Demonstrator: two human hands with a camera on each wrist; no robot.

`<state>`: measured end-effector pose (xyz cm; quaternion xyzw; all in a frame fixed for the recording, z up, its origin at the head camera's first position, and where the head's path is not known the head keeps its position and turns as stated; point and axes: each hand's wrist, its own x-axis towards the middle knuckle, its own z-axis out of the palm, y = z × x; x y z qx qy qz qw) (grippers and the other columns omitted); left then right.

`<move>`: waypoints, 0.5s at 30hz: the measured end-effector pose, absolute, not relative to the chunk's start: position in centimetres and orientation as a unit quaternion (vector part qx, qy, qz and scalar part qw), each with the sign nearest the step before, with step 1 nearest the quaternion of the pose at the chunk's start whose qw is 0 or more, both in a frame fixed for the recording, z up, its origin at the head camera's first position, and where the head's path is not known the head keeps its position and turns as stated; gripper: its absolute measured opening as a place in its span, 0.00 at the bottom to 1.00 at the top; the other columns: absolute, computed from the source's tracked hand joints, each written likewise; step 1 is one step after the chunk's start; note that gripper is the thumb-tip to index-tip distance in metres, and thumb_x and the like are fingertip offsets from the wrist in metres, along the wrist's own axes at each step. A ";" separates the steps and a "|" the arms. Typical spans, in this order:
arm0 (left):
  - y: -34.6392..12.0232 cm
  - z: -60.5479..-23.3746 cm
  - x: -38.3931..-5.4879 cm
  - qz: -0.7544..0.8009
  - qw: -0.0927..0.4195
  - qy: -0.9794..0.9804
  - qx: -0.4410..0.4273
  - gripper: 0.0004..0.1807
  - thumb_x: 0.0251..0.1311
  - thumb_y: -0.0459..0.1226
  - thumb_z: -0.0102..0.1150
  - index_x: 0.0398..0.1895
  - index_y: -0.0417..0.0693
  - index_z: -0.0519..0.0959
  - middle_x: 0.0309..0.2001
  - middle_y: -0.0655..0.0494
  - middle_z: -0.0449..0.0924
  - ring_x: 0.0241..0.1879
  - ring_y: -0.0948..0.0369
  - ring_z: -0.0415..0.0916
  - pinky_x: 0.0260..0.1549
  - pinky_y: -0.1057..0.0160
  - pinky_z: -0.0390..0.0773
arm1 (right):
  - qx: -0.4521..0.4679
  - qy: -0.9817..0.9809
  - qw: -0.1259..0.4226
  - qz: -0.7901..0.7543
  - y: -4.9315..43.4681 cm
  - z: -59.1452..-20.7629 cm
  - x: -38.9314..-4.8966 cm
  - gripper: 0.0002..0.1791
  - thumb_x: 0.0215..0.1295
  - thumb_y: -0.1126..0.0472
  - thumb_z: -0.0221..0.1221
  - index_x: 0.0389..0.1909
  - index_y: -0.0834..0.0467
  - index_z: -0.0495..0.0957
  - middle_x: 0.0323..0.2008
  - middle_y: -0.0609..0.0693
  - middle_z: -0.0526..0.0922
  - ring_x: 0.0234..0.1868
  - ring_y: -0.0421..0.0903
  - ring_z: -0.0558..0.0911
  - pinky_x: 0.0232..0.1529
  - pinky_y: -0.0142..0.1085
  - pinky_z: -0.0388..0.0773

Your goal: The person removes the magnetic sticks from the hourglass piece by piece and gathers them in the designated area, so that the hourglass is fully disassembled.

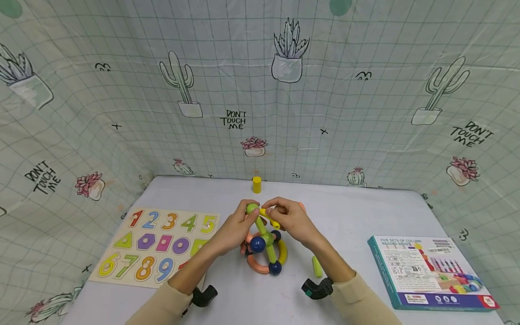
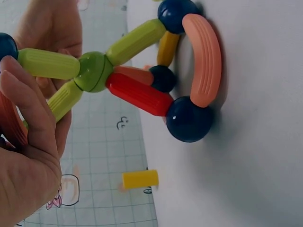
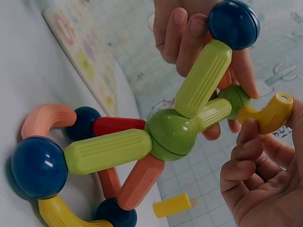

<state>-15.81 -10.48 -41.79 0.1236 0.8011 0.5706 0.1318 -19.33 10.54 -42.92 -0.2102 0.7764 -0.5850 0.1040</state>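
A ball-and-rod toy structure stands on the table between both hands. Its green centre ball (image 3: pixel 170 135) joins green, red and salmon rods. Below is a ring of curved salmon and yellow rods with blue balls (image 3: pixel 40 165) between them. My left hand (image 1: pixel 232 229) holds the upper part, with its thumb against the upper green ball (image 1: pixel 252 208). My right hand (image 1: pixel 295 221) pinches a curved yellow rod (image 3: pixel 274 116) between thumb and fingers. One end of that rod meets the upper green ball in the right wrist view; the other end points away, with its tip showing.
A yellow cylinder (image 1: pixel 257 185) stands at the table's back edge. The number and shape puzzle board (image 1: pixel 134 234) lies on the left, partly under my left forearm. A short green rod (image 1: pixel 317 266) lies near my right wrist. The toy's box (image 1: pixel 434 271) lies at the right.
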 end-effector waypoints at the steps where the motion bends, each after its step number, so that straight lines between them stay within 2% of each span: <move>1: -10.5 -41.7 -15.8 0.571 0.134 0.800 0.125 0.24 0.80 0.50 0.37 0.71 0.51 0.59 0.51 0.49 0.83 0.08 0.58 0.66 0.11 0.53 0.75 | -0.210 0.777 0.103 -0.585 10.5 -42.9 -19.3 0.11 0.74 0.54 0.57 0.51 0.51 0.82 0.20 0.49 0.69 0.20 0.45 0.67 0.25 0.32 0.65; 5: -10.6 -41.6 -16.0 0.571 0.143 0.799 0.126 0.24 0.80 0.50 0.37 0.71 0.50 0.59 0.51 0.49 0.83 0.08 0.57 0.68 0.13 0.48 0.77 | -0.213 0.776 0.099 -0.585 10.6 -42.9 -19.3 0.11 0.74 0.54 0.57 0.51 0.51 0.82 0.20 0.49 0.69 0.19 0.44 0.67 0.24 0.32 0.64; 15: -10.7 -41.5 -16.2 0.567 0.151 0.798 0.136 0.22 0.81 0.49 0.37 0.69 0.49 0.60 0.52 0.50 0.83 0.09 0.60 0.66 0.13 0.49 0.76 | -0.220 0.781 0.084 -0.578 10.7 -43.0 -19.4 0.10 0.73 0.54 0.58 0.50 0.50 0.82 0.20 0.50 0.71 0.19 0.43 0.67 0.23 0.32 0.65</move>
